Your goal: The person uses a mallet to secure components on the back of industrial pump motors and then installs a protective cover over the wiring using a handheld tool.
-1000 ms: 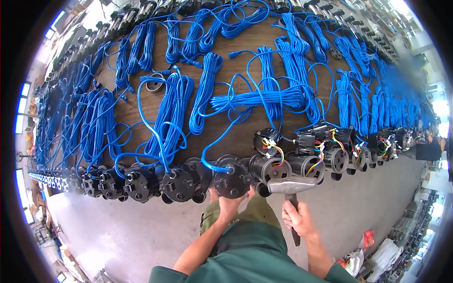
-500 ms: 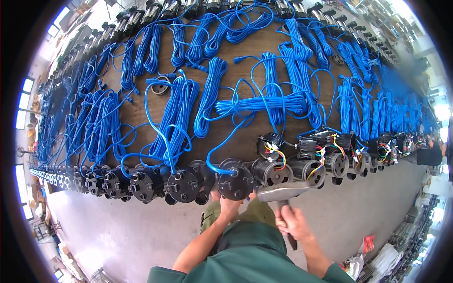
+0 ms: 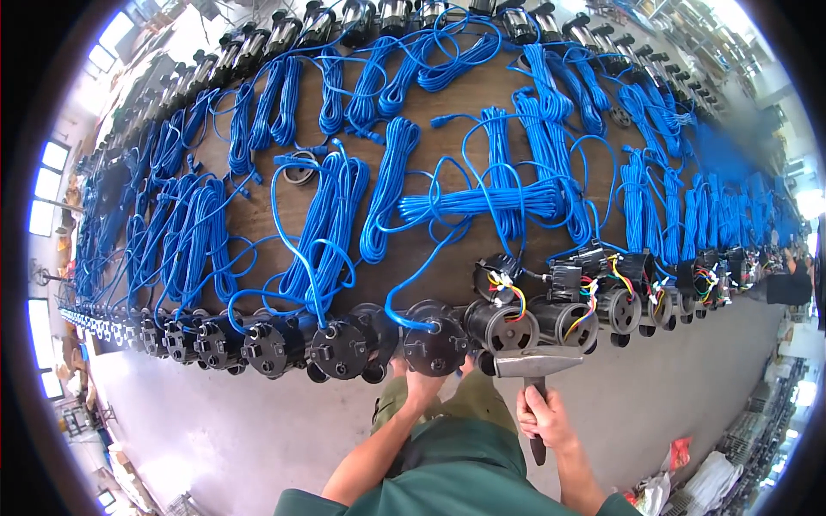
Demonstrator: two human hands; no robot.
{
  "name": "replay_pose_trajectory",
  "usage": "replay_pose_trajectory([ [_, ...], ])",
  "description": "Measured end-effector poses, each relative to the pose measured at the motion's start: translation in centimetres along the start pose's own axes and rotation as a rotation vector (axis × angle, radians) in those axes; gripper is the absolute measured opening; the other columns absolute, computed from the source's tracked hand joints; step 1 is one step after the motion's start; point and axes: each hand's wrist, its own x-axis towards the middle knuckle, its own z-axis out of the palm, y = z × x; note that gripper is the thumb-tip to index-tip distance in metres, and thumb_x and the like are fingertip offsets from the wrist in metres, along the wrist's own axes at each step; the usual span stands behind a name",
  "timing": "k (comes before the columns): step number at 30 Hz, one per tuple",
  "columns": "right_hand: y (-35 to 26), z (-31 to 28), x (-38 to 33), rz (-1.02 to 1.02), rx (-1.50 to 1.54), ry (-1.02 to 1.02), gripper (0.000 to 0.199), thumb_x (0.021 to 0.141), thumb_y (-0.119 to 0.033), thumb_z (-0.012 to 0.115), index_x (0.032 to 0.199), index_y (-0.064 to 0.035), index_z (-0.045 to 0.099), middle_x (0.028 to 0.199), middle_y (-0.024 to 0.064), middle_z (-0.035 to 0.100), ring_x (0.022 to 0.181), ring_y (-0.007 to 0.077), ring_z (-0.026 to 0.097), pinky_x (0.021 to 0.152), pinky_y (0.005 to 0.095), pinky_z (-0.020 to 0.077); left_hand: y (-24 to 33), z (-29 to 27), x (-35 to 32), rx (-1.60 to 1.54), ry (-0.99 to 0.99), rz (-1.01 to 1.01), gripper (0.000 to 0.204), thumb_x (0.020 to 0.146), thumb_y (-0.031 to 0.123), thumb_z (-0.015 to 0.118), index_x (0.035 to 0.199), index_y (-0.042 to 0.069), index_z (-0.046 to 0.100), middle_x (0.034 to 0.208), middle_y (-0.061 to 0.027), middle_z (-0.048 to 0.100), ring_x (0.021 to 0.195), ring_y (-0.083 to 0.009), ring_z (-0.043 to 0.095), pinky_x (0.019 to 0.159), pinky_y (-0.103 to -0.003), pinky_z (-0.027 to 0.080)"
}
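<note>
My right hand [image 3: 544, 414] is closed round the handle of a hammer [image 3: 539, 362]. The metal head lies crosswise, just below an uncapped cylinder [image 3: 502, 326] with a grey rim. Directly in front of me, a cylinder with a round black end cap [image 3: 435, 346] has a blue cable [image 3: 397, 301] coming out of its top. Against the lower edge of that cap, my left hand [image 3: 423, 389] grips the cylinder from beneath, its fingers mostly hidden. To its left is another black-capped cylinder [image 3: 341, 349], also with a blue cable.
Bundled blue cables [image 3: 389, 189] cover much of the brown tabletop [image 3: 284, 206]. On the right, uncapped cylinders [image 3: 618, 310] show coloured wires. More cylinders [image 3: 357, 21] line the far edge. A dark sleeve [image 3: 787, 288] shows at the far right. Below lies a grey floor [image 3: 232, 413].
The hammer has swung slightly right and lower, and its head now looks sharper. My left hand stays under the same cap. The whole view has shifted a little.
</note>
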Motion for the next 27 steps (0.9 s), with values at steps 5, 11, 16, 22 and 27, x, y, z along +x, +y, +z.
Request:
replay_pose_trajectory([
  [5,0.3,-0.3,0.6,0.021,-0.061,0.037,0.039,0.111,-0.037,0.056,0.085,-0.0081,0.051,0.065,-0.0044,0.044,0.052,0.0062,0.041,0.048,0.027,0.0382,3.9,-0.5,-1.1,-0.162,0.016,-0.192,0.037,0.077,0.014,0.087,0.109,0.006,0.069,0.093,0.0002,0.07,0.079,-0.0138,0.064,0.069,-0.033,0.053],
  [11,1.4,0.1,0.6,-0.287,-0.487,0.156,0.04,0.103,-0.031,0.07,0.08,-0.0033,0.053,0.06,0.0017,0.048,0.051,0.011,0.045,0.048,0.0321,0.039,6.4,-0.5,-1.1,-0.157,0.041,-0.26,0.06,0.073,0.019,0.087,0.127,0.006,0.063,0.113,-0.0046,0.07,0.097,-0.02,0.065,0.082,-0.04,0.052],
  [16,1.8,1.7,0.2,-0.737,-1.01,0.253,0.02,0.081,-0.017,0.078,0.084,-0.0032,0.063,0.061,0.0126,0.06,0.053,0.034,0.063,0.051,0.0404,0.048,9.5,-1.8,-0.5,-0.178,-0.025,-0.357,0.07,0.071,0.021,0.088,0.133,0.005,0.06,0.123,-0.006,0.069,0.105,-0.0221,0.064,0.091,-0.042,0.05],
  [22,4.5,2.1,2.1,-0.68,-1.09,0.198,0.015,0.077,-0.013,0.075,0.086,-0.0062,0.064,0.066,0.0118,0.063,0.059,0.0348,0.066,0.054,0.0422,0.0502,9.0,-2.5,-0.5,-0.017,-0.108,-0.402,0.068,0.072,0.026,0.091,0.131,0.006,0.063,0.115,-0.0085,0.072,0.104,-0.0229,0.064,0.094,-0.042,0.051],
  [27,5.6,0.4,1.8,-0.588,-0.933,0.157,0.018,0.084,-0.016,0.074,0.084,-0.0015,0.063,0.063,0.0186,0.058,0.056,0.0417,0.06,0.053,0.0418,0.0474,8.3,-3.7,-1.2,-0.066,-0.216,-0.359,0.062,0.072,0.025,0.092,0.125,0.005,0.069,0.116,-0.0106,0.074,0.099,-0.0231,0.069,0.088,-0.039,0.056],
])
